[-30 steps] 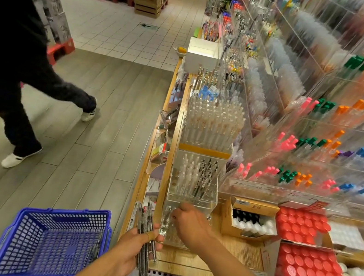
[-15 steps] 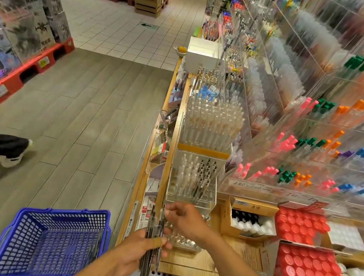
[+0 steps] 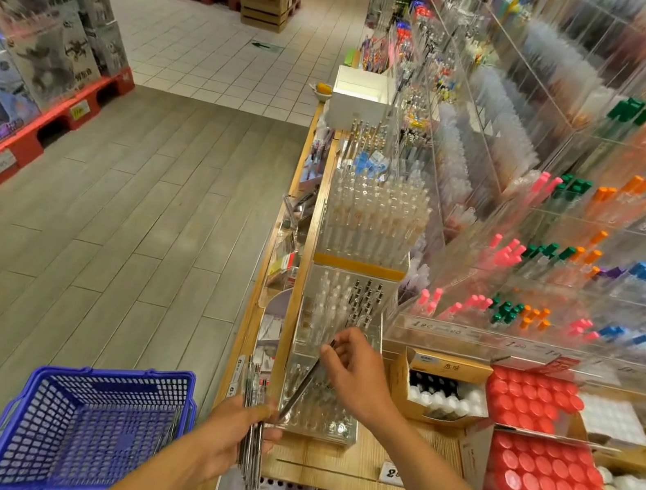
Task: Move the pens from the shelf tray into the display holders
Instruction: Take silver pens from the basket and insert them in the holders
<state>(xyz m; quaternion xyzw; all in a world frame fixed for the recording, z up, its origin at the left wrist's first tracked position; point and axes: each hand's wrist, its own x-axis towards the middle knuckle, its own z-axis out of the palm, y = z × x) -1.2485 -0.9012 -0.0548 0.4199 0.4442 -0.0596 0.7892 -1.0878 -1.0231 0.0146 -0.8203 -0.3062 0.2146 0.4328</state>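
My left hand (image 3: 231, 436) grips a bundle of dark pens (image 3: 249, 447) held upright beside the shelf's front edge. My right hand (image 3: 359, 374) pinches a single dark pen (image 3: 303, 386) by its top end, the pen slanting down-left over the clear display holder (image 3: 319, 412) with rows of holes. Behind it, a taller clear holder (image 3: 345, 305) carries white and dark pens standing upright.
A blue shopping basket (image 3: 86, 427) sits on the floor at lower left. Red-capped item trays (image 3: 547, 479) and a cardboard box of bottles (image 3: 442, 389) lie right of the holder. Acrylic racks of coloured markers (image 3: 570, 254) rise on the right. Boxed goods on red pallets (image 3: 28, 72) line the aisle.
My right hand has drawn one pen out of the bundle and lifted it over the clear holder. The person walking by on the left has left the view.
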